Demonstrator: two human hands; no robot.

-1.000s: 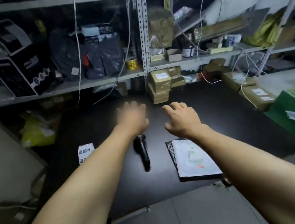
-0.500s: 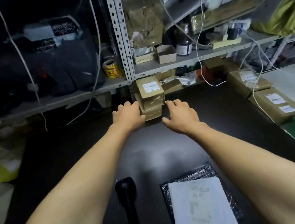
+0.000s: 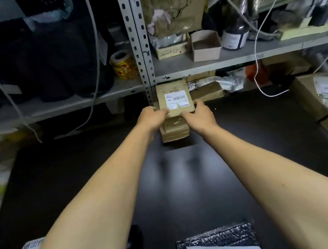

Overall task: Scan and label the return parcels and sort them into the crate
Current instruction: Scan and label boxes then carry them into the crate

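Two bare forearms, no sleeves, bare left hand (image 3: pixel 152 119) and bare right hand (image 3: pixel 199 116), unadorned by rings or watch.

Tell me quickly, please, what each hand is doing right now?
Left hand: grips the left edge of the top parcel on the stack.
Right hand: grips the same parcel's right edge.

A dark, glossy worktop (image 3: pixel 187 183) runs up to grey metal shelving (image 3: pixel 223 59). On the shelf's left bay, a yellow tape roll (image 3: pixel 124 65) sits beside an upright post (image 3: pixel 135 45), with dark bags (image 3: pixel 47 56) further left. On the right bay stand a small open carton (image 3: pixel 205 45) and a dark bottle (image 3: pixel 234 37) with a white label. White cables (image 3: pixel 257 50) hang down over the shelves.
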